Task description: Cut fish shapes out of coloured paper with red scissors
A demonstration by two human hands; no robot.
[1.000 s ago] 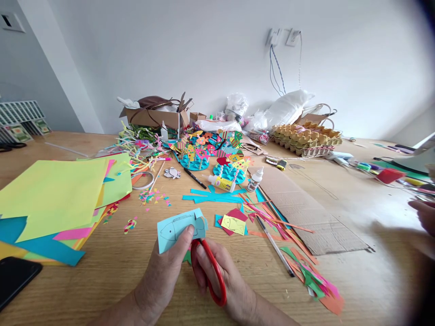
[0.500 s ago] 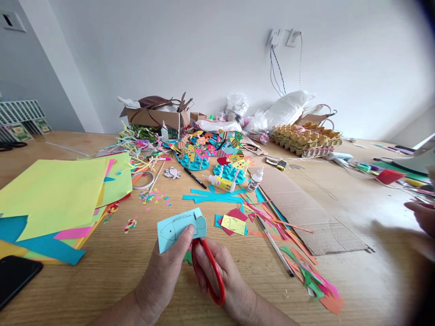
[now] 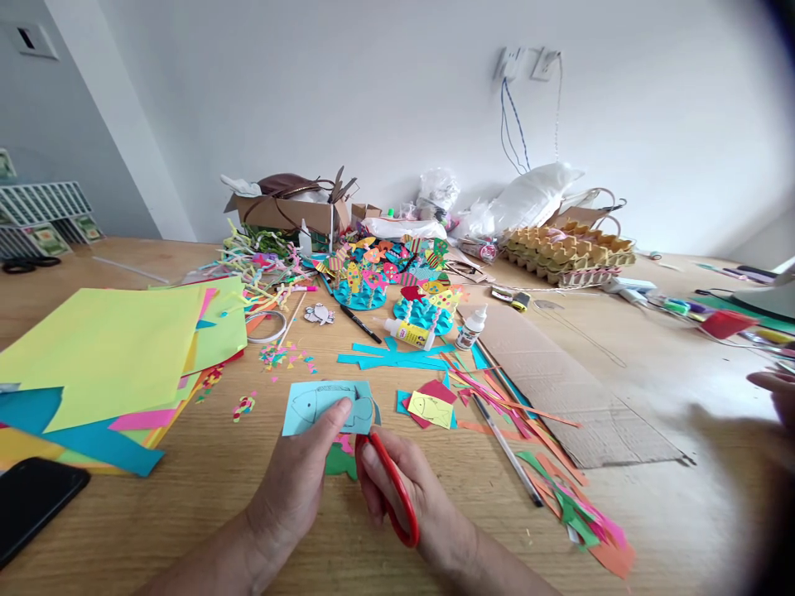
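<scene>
Between thumb and fingers, my left hand [image 3: 295, 468] pinches a light blue paper card [image 3: 293, 420] with a fish drawn on it in dark line. My right hand [image 3: 413, 492] has its fingers through the handles of red scissors [image 3: 397, 497]; the blades are mostly hidden by the card and hand, near the card's lower right corner. Green paper [image 3: 340, 463] lies on the table behind my hands. Just right of the card, a small yellow paper with a fish drawing [image 3: 431, 410] rests on red and blue pieces.
Coloured paper sheets [image 3: 124, 339] and a black phone [image 3: 37, 505] lie left. Glue bottles [image 3: 472, 327], paper fish on blue bases [image 3: 360, 294], a pen [image 3: 506, 447], paper strips and cardboard [image 3: 577, 397] lie beyond and right. Another person's hand [image 3: 776, 389] shows at the right edge.
The blue card has tilted from a slant to nearly level, its left end turning while my left hand keeps hold. My right hand and the scissors have shifted slightly right. The view has moved a little.
</scene>
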